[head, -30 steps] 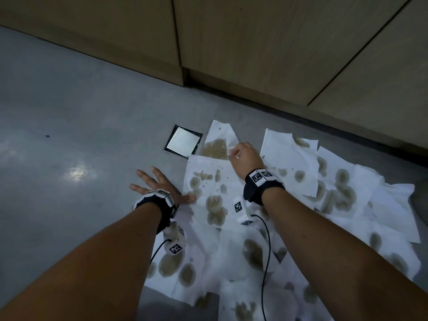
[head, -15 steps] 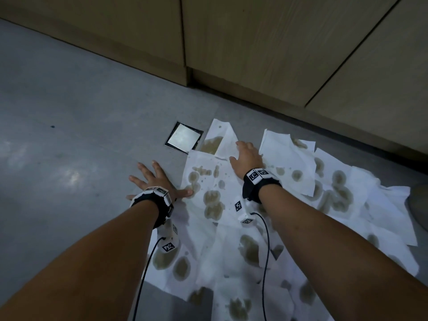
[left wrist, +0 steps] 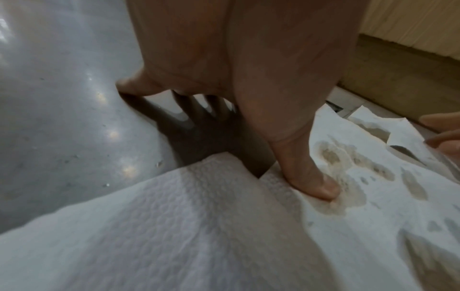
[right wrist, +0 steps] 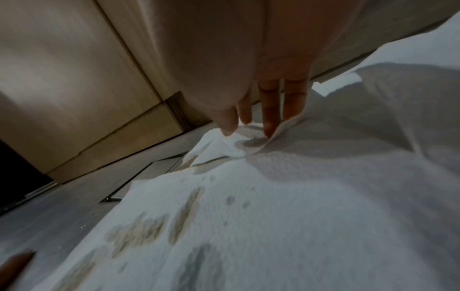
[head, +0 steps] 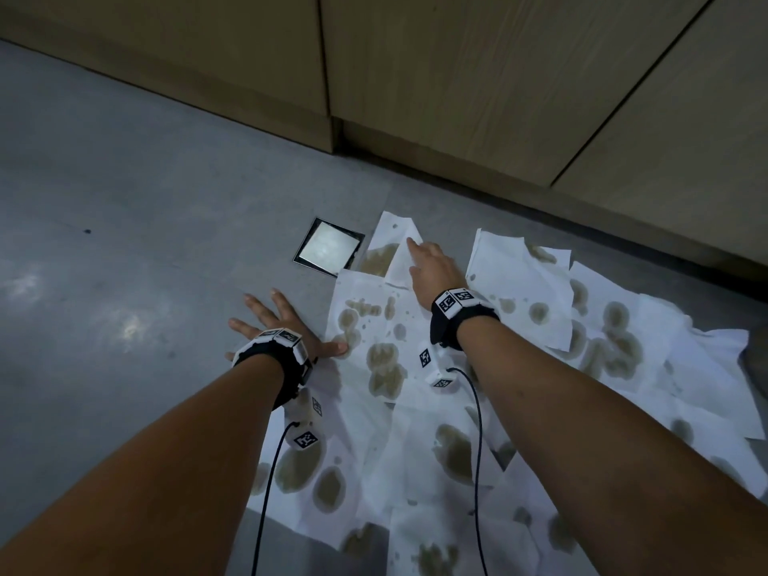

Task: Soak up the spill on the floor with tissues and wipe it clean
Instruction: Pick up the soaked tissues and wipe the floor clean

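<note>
Several white tissues (head: pixel 419 413) lie spread over the grey floor (head: pixel 137 251), blotted with brown stains (head: pixel 384 367). My left hand (head: pixel 282 326) lies flat on the floor at the sheets' left edge, fingers spread; its thumb (left wrist: pixel 308 177) presses on a stained tissue (left wrist: pixel 348 206). My right hand (head: pixel 432 264) reaches over the far tissue (head: pixel 399 243) with straight fingers (right wrist: pixel 270 120), whose tips touch its raised fold (right wrist: pixel 234 145). Neither hand holds anything.
A square metal floor plate (head: pixel 328 251) sits just left of the far tissue. Wooden cabinet doors (head: pixel 478 85) and their dark toe-kick run along the back. Bare grey floor stretches to the left. Wrist camera cables (head: pixel 478 451) trail over the tissues.
My right hand has uncurled and stretched farther out over the far tissue. The left hand has stayed flat on the floor.
</note>
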Available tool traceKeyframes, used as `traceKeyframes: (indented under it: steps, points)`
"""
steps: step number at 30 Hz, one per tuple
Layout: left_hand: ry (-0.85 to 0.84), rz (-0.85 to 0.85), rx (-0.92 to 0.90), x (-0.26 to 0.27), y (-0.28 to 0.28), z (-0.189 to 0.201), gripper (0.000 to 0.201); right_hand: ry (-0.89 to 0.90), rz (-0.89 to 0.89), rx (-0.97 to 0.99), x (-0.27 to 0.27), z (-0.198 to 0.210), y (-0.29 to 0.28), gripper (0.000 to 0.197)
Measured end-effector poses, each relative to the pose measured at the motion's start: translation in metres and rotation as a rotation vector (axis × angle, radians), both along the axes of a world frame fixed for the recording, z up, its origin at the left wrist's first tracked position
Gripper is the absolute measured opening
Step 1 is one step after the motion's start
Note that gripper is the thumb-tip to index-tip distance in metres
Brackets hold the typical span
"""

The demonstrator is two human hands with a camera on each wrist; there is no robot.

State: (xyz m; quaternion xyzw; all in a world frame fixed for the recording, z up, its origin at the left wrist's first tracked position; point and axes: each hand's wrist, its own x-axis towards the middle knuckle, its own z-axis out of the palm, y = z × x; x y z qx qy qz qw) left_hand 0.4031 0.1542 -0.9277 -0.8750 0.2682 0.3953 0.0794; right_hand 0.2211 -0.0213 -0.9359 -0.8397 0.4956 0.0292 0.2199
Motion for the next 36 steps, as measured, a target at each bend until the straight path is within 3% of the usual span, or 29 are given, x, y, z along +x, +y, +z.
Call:
traceKeyframes:
  steps: [4,9,13,18,22,25,26,30,33,36]
  points:
    - [0.005,-0.002,0.015,0.0,-0.001,0.001,0.16,0.101,-0.019,0.046,0.01,0.003,-0.009,0.06]
    - [0.008,-0.002,0.028,0.0,-0.003,0.001,0.161,0.05,-0.079,0.108,0.018,0.003,-0.014,0.038]
    - [0.004,-0.004,0.03,0.0,-0.003,0.001,0.162,0.019,-0.058,0.04,0.017,0.004,-0.009,0.019]
    - [-0.005,-0.005,0.037,0.0,-0.004,-0.001,0.163,-0.053,-0.063,-0.054,0.012,0.003,0.005,0.019]
    - [-0.011,-0.006,0.033,0.001,-0.004,-0.004,0.164,-0.02,-0.002,-0.088,0.009,0.0,0.019,0.045]
    - [-0.014,-0.006,0.034,0.001,-0.004,-0.004,0.165,0.034,0.033,-0.108,0.008,0.001,0.022,0.029]
    - [-0.011,-0.005,0.034,0.0,-0.004,-0.003,0.165,0.02,0.046,-0.107,0.008,0.002,0.022,0.021]
    - [-0.006,-0.005,0.028,-0.001,-0.003,-0.001,0.162,-0.223,-0.016,-0.043,0.01,0.007,0.018,0.041]
    - [-0.01,-0.007,0.025,-0.002,-0.003,-0.001,0.161,-0.413,-0.153,-0.104,0.013,0.012,0.006,0.032]
    - [-0.01,-0.01,0.019,0.0,-0.003,-0.002,0.163,-0.434,-0.218,-0.161,0.01,0.022,0.001,0.027]
